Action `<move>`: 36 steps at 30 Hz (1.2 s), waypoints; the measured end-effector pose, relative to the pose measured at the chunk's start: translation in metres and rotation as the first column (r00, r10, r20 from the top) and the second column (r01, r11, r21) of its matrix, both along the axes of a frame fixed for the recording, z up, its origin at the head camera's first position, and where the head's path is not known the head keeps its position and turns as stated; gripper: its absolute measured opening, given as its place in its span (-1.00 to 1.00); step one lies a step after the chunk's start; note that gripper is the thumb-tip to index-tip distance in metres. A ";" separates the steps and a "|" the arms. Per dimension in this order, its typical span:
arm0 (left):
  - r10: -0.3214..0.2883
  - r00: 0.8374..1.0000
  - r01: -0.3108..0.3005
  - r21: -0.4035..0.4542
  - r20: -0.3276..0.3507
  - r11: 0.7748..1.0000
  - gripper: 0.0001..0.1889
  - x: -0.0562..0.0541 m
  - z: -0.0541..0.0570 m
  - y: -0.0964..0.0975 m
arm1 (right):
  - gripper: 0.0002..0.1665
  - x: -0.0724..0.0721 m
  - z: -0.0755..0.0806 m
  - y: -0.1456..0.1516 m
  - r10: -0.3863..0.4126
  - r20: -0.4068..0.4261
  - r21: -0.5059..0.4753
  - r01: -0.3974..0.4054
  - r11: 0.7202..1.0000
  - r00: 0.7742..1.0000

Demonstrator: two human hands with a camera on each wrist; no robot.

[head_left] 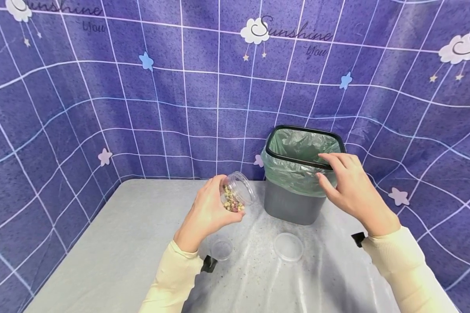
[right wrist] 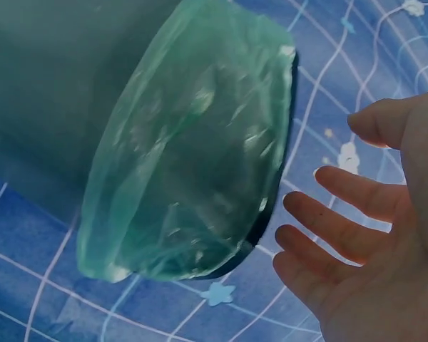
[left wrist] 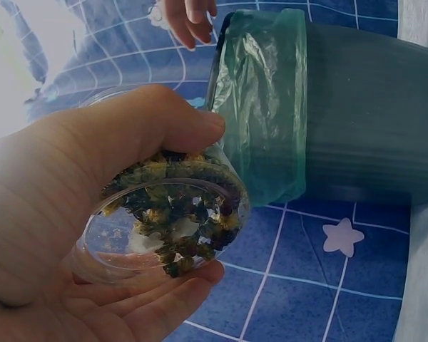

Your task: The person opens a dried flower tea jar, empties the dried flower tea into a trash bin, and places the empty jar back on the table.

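Note:
My left hand [head_left: 207, 208] grips a clear plastic jar [head_left: 238, 191], tilted with its open mouth toward the right. Small dried flower buds [left wrist: 192, 235] in yellow, green and dark tones lie along the jar's lower side. To the right stands a grey trash bin [head_left: 293, 202] with a black rim and a green plastic liner [head_left: 293, 176] folded over its edge. Beside the bin's right rim hovers my right hand [head_left: 348, 187], its fingers spread and holding nothing. In the right wrist view, a gap shows between the fingertips and the liner.
Two clear round lids lie on the grey table [head_left: 141, 226]: a smaller lid [head_left: 221, 249] near my left wrist and a larger lid [head_left: 288, 247] in front of the bin. A purple gridded cloth [head_left: 196, 104] hangs behind and at both sides.

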State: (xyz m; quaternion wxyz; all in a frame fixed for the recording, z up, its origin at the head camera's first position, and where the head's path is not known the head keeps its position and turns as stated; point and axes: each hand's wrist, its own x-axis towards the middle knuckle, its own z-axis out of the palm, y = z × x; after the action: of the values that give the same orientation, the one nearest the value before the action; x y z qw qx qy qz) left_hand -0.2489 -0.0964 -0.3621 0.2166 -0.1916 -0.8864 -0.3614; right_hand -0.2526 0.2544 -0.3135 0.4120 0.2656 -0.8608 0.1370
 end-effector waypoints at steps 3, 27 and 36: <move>-0.002 1.000 0.002 0.002 0.001 1.000 -0.08 0.000 0.000 0.000 | -0.47 -0.008 0.000 0.005 -0.027 0.032 0.003 0.027 1.000 0.999; -0.007 1.000 0.007 0.020 -0.004 1.000 -0.10 0.001 -0.001 0.001 | -0.78 -0.042 -0.013 0.021 -0.042 -0.027 0.128 0.046 0.991 0.999; -0.006 1.000 0.006 0.024 -0.007 1.000 -0.10 0.003 0.000 0.000 | -0.70 -0.045 -0.017 0.019 -0.072 -0.024 0.112 0.074 0.991 0.997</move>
State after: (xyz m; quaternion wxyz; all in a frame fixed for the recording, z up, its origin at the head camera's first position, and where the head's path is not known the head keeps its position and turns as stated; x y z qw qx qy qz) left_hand -0.2454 -0.0965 -0.3619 0.2210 -0.1928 -0.8807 -0.3720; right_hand -0.2977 0.2736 -0.3302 0.4095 0.2580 -0.8722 0.0706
